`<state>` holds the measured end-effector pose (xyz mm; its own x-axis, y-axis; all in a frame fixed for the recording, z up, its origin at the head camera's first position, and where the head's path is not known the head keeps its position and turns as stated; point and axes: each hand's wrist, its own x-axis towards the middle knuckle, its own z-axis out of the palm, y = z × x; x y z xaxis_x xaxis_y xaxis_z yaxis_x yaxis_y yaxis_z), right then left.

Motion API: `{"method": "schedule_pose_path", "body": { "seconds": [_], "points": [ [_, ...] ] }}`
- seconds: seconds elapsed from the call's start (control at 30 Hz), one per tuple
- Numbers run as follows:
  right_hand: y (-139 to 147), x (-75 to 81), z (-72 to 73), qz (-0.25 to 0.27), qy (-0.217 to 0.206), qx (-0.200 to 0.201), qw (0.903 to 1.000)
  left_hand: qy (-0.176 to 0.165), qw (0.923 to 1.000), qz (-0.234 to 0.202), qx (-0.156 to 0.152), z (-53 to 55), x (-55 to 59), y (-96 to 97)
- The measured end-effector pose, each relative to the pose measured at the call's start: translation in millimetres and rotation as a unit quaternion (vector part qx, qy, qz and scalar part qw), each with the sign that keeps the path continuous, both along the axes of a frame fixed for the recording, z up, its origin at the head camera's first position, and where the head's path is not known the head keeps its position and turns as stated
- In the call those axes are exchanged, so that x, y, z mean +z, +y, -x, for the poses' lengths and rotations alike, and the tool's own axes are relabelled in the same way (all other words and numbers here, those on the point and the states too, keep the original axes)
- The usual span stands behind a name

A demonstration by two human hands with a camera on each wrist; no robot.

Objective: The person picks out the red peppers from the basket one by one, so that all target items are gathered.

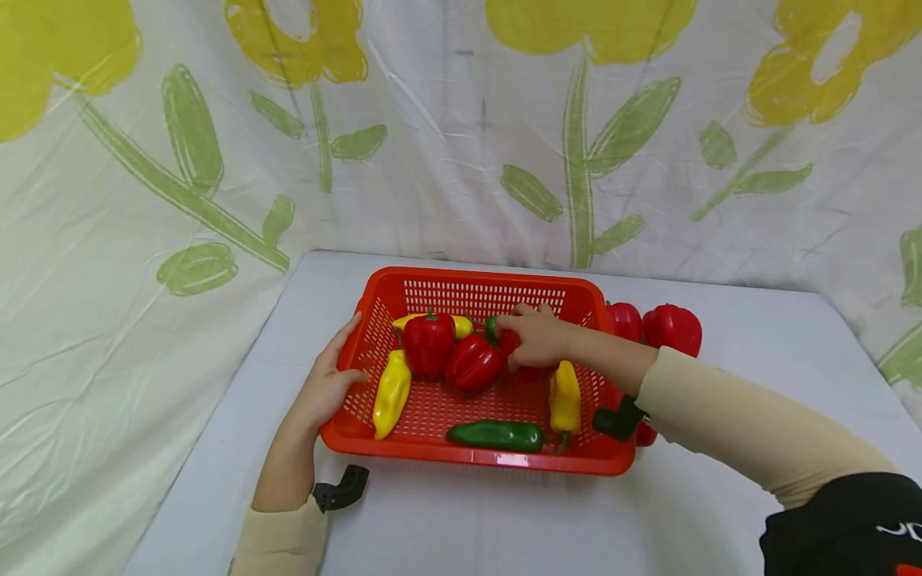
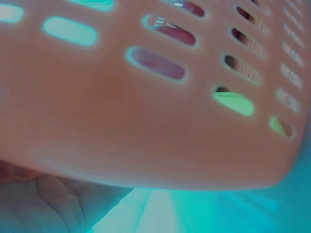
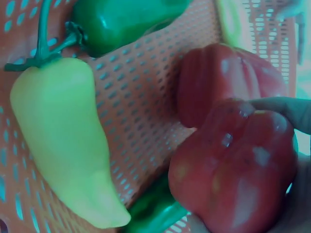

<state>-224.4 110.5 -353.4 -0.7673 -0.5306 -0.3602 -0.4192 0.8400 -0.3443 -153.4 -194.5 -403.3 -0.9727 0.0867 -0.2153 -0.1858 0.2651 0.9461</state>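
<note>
A red plastic basket [image 1: 475, 457] with slotted walls holds several peppers. At its left side my left hand [image 1: 324, 392] grips the rim, thumb over the edge and fingers along the outside. My right hand [image 1: 542, 340] reaches into the right half and holds a red bell pepper [image 3: 233, 170]. Beside that pepper lies another red bell pepper [image 1: 474, 363], and a third red bell pepper [image 1: 429, 344] sits further left. A yellow pepper [image 1: 565, 400] lies near the right wall, and a green pepper [image 1: 495, 435] along the front. Another green pepper [image 3: 158, 206] shows partly under the held one.
More yellow peppers lie inside: one yellow pepper [image 1: 392, 394] by the left wall, another partly hidden at the back. Outside the basket, red bell peppers [image 1: 673, 329] rest on the white table [image 1: 763, 360] to the right, partly behind my right arm. A flower-printed curtain [image 1: 446, 160] hangs behind.
</note>
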Motion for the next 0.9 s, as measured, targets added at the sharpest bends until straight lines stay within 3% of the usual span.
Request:
{"method": "schedule_pose_path", "body": {
  "seconds": [0.27, 0.63, 0.9],
  "points": [
    [7.7, 14.7, -8.8, 0.040, -0.002, 0.022, 0.9990, 0.002, 1.0000, -0.002, -0.001, 0.3, 0.7, 0.3],
    [23.1, 29.2, -19.1, 0.089, -0.027, -0.025, 0.9953, -0.001, 0.9999, 0.012, 0.003, -0.2, 3.1, 0.5],
    [36.1, 35.2, -30.5, 0.162, -0.038, -0.046, 0.9850, -0.002, 0.9999, 0.013, 0.002, -0.3, 1.8, 0.4]
  ]
}}
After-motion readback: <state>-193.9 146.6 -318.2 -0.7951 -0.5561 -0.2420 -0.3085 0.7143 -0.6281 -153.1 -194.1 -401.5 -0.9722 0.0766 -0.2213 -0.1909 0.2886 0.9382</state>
